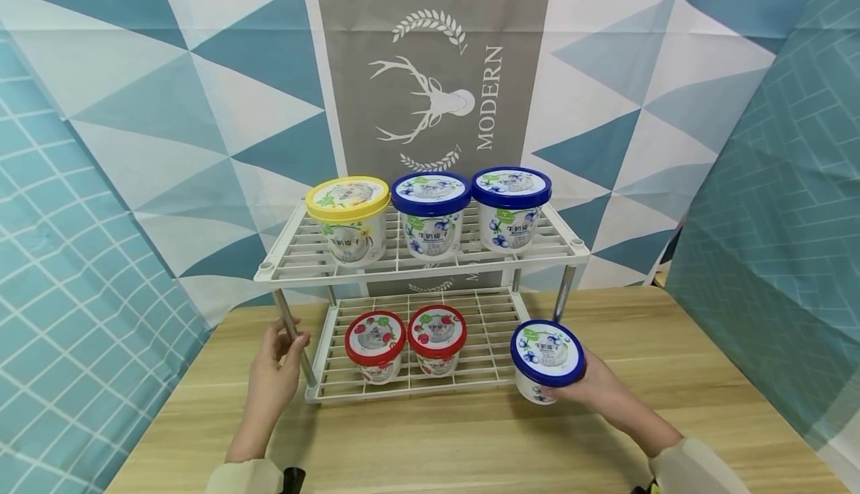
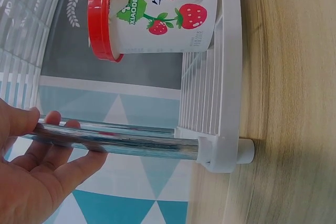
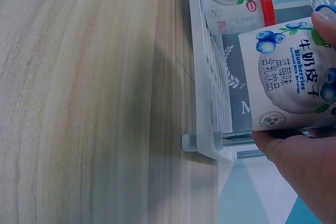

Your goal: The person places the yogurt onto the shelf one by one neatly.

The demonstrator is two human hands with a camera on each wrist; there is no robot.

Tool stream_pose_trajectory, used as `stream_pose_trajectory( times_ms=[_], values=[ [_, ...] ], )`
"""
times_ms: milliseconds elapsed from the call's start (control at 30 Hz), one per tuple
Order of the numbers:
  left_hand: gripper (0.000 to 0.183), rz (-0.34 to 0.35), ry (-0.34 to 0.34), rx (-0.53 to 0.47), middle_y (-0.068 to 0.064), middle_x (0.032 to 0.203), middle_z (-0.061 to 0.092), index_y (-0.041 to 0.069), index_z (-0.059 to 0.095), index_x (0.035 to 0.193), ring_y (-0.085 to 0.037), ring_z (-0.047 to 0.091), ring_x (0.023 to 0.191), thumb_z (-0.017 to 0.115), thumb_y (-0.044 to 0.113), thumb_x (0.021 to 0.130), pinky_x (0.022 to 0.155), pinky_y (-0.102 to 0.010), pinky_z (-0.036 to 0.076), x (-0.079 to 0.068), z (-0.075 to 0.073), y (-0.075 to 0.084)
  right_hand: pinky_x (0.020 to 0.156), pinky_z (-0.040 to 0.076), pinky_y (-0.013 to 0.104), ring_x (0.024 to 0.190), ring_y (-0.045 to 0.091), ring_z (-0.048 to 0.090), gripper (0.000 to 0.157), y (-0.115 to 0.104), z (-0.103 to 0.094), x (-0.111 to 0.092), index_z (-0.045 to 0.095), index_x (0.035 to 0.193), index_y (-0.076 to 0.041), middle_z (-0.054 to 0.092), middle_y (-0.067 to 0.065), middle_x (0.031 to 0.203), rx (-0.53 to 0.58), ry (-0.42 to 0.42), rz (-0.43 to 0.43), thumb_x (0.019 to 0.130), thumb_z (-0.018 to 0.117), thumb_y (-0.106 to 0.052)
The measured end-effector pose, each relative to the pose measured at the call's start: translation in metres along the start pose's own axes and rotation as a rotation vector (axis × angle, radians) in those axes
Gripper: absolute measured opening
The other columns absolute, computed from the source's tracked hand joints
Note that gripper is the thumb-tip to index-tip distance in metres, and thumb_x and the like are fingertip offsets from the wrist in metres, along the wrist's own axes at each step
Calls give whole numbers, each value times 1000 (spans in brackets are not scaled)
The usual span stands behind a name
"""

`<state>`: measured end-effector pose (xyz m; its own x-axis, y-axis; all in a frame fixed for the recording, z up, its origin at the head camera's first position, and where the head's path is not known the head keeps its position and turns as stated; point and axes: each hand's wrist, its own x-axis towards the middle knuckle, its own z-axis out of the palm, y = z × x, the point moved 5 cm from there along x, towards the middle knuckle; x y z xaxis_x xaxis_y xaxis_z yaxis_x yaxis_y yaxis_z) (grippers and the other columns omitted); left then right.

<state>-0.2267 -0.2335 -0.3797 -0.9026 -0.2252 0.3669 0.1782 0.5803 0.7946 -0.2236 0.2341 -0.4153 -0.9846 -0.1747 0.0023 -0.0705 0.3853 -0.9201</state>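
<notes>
My right hand (image 1: 594, 386) grips a blue-lidded blueberry milk tub (image 1: 546, 356) at the front right of the white two-tier rack (image 1: 356, 397). In the right wrist view that tub (image 3: 289, 77) is between thumb and fingers, in front of a rack post. My left hand (image 1: 275, 367) holds the rack's front left metal post (image 2: 126, 142), thumb on one side and fingers on the other. On the lower shelf stand two red-lidded strawberry tubs, the left tub (image 1: 376, 345) and the right tub (image 1: 437, 337).
Along the upper shelf stand a yellow-lidded tub (image 1: 349, 218) and two blue-lidded tubs, one in the middle (image 1: 431, 214) and one at right (image 1: 512, 207). The rack rests on a wooden table (image 1: 430, 449). A patterned cloth (image 1: 430, 31) hangs behind.
</notes>
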Motion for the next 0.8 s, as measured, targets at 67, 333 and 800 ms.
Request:
stream_pose_trajectory(
  times_ms=[67,333,800],
  values=[
    [31,0,-1,-4,-26,115,72,2,49,136,18,47,91,54,15,108,93,-53,47,0,0,0,106,47,59,134,51,50,101,0,2,1,27,156,8,49,34,147,15,-8,7,77,88,-6],
    [31,9,-1,1,-27,116,72,2,49,136,17,48,91,54,14,108,92,-56,49,0,0,-1,105,48,56,132,50,52,103,-1,8,7,29,155,8,52,33,145,60,-2,-12,72,90,-2],
    [31,19,12,19,-24,112,73,2,51,135,15,50,90,56,12,107,87,-45,49,0,0,0,107,47,55,134,50,50,98,-9,21,18,33,153,8,51,33,146,48,4,-1,74,89,-1]
  ],
)
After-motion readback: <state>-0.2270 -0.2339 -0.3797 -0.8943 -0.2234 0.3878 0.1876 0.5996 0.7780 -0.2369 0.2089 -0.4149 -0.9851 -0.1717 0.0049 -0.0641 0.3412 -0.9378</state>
